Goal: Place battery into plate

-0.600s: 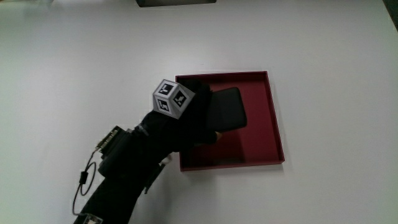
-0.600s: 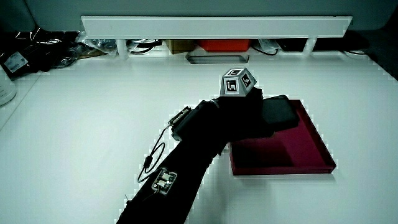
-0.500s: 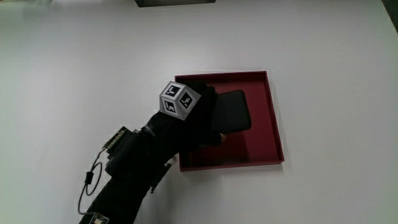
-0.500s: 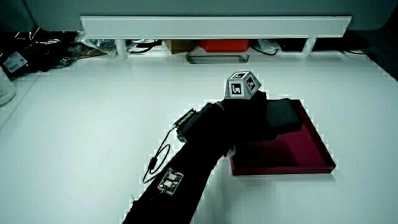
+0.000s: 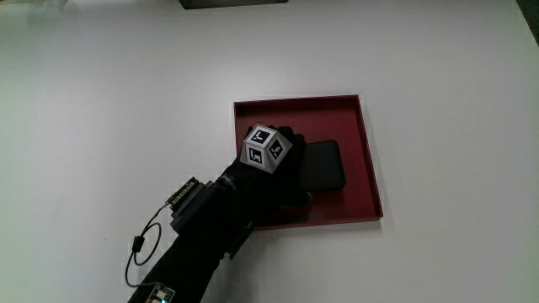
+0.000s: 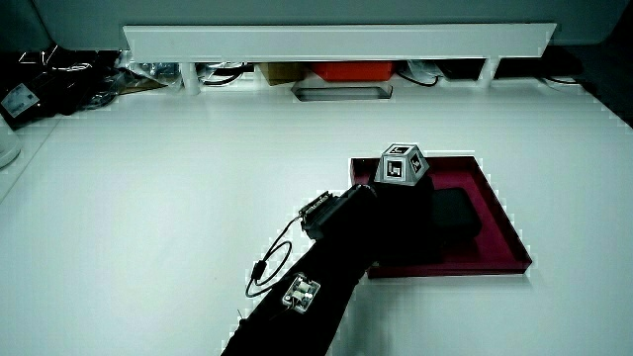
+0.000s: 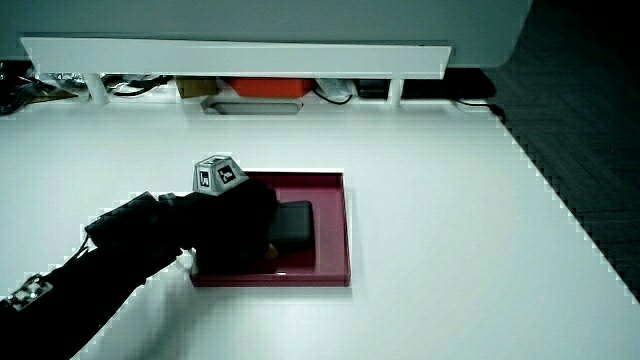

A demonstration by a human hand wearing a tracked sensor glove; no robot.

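Note:
The plate is a dark red square tray (image 5: 367,151) with low walls, seen in both side views (image 6: 499,222) (image 7: 335,230). A flat black battery pack (image 5: 324,165) lies inside it, low against the tray floor (image 6: 457,212) (image 7: 296,225). The gloved hand (image 5: 282,172) reaches over the tray's near edge and is shut on the battery pack's end. The patterned cube (image 5: 266,150) sits on the hand's back. The forearm (image 5: 210,227) runs from the person's side up to the tray, with a small circuit board and a looped wire on it.
A low white partition (image 6: 336,42) stands at the table's edge farthest from the person, with an orange box (image 6: 351,72), a grey tray and cables under it. White table surface (image 5: 101,118) surrounds the red tray.
The hand has carried the battery pack farther over the tray and lowered it onto the tray floor. The forearm followed the same way.

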